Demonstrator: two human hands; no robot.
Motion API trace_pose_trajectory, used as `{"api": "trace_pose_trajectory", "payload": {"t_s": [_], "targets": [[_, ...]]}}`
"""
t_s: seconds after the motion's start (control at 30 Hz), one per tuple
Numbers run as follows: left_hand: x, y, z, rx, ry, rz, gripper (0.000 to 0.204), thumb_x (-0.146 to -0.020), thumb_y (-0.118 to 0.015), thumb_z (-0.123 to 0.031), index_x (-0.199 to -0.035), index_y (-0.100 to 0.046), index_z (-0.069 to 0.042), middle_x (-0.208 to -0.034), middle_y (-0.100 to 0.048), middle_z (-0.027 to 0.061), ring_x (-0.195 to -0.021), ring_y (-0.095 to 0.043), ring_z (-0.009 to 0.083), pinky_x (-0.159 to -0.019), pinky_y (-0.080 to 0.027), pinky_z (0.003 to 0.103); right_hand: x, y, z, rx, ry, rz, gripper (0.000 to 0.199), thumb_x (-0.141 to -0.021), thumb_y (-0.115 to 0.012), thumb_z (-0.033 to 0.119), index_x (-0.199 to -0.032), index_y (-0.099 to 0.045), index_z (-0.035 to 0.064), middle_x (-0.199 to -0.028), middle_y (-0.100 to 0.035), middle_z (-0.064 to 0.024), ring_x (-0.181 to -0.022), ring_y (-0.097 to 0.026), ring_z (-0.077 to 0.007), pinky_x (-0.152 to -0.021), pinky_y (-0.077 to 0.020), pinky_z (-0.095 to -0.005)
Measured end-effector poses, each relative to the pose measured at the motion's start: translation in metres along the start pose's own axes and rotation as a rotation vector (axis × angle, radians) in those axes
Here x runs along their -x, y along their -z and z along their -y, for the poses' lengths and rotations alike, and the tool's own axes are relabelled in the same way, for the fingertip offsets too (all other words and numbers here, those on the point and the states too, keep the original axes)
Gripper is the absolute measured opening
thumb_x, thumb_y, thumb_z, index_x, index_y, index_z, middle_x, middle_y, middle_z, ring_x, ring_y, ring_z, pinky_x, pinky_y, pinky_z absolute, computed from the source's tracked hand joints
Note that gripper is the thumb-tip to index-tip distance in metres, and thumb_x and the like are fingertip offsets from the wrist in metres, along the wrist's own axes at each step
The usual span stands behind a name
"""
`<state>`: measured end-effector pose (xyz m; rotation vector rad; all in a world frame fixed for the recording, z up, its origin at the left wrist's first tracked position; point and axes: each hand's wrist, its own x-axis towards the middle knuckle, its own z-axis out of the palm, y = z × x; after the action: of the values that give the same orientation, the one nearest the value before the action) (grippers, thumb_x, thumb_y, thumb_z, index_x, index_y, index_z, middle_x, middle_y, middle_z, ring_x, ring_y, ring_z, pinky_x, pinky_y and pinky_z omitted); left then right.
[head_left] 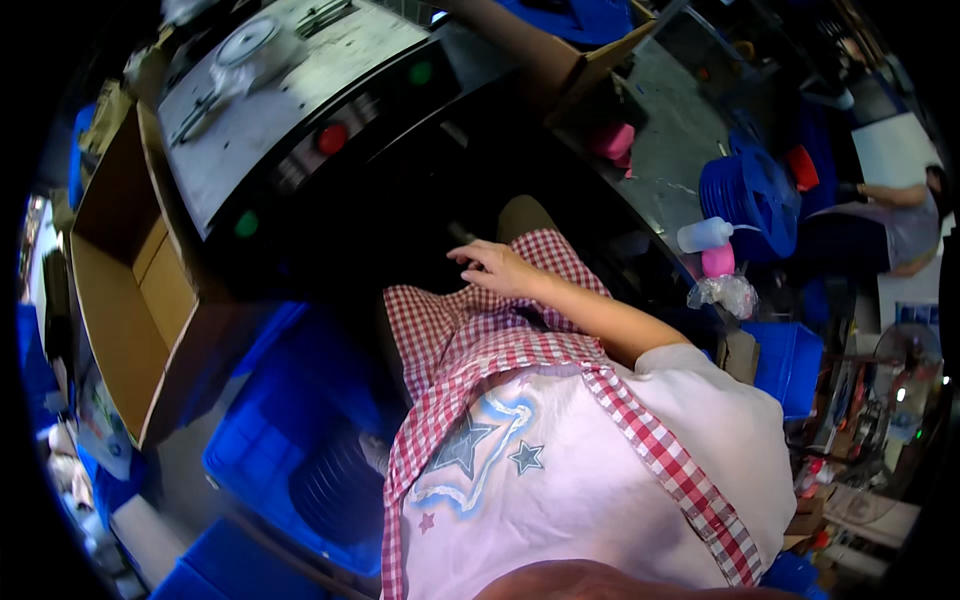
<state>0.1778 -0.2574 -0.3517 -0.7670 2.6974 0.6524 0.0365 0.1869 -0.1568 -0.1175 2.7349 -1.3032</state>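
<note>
While you sit at the workstation, your right hand rests on your lap, lying on the red-and-white checked apron near your knee, fingers loosely apart and curled, clamped on nothing. Your left hand is out of sight, so its state cannot be told. Below the apron bib shows your white T-shirt with its blue-outlined star print.

Ahead of your knee stands a grey machine with a scuffed metal top, a red button and two green buttons on its dark front panel. Beside it on your left sits an open cardboard box, tipped toward you. Blue plastic crates lie low at your left, one of them holding a stack of dark discs.

On the counter at your right stand a white squeeze bottle, a pink object just beside it and a crumpled clear plastic bag; a blue spool stands behind them. Another person in a grey top sits well apart at far right.
</note>
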Motion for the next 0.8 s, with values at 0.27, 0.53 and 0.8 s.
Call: {"api": "trace_pose_trajectory", "payload": {"t_s": [0.27,0.53,0.8], "targets": [[-0.004,0.017,-0.024,-0.03,0.036,0.119,0.028,-0.091,-0.048,-0.011,-0.114,-0.056,0.004,-0.1,-0.066,0.0197,-0.096,-0.062,0.0362,-0.083,-0.049,0.041,-0.026,0.184,-0.006,0.112,0.308,-0.53,0.037,-0.081,-0.065,0.008,-0.118,-0.061,0.0035,-0.107,-0.062,-0.0103,-0.091,-0.064,-0.0179,-0.08,-0.0521,-0.0301],[0.006,0.012,-0.081,-0.049,0.036,0.183,0.026,-0.091,-0.049,-0.008,-0.112,-0.058,0.003,-0.104,-0.066,0.0188,-0.097,-0.062,0.0328,-0.084,-0.049,0.038,-0.201,0.401,-0.12,0.812,-0.133,-0.835,0.087,-0.072,-0.073,0.048,-0.141,-0.036,0.0091,-0.136,-0.045,-0.0194,-0.128,-0.039,-0.0391,-0.106,-0.0349,-0.0473],[0.015,0.044,-0.131,-0.073,-0.033,0.193,0.024,-0.091,-0.05,-0.006,-0.111,-0.059,0.002,-0.107,-0.065,0.0179,-0.098,-0.063,0.0295,-0.085,-0.049,0.036,-0.249,0.432,-0.13,0.951,-0.276,-0.519,0.115,-0.057,-0.078,0.06,-0.149,-0.023,0.0193,-0.129,-0.051,-0.0229,-0.122,-0.047,-0.0407,-0.101,-0.0374,-0.0477]]}}
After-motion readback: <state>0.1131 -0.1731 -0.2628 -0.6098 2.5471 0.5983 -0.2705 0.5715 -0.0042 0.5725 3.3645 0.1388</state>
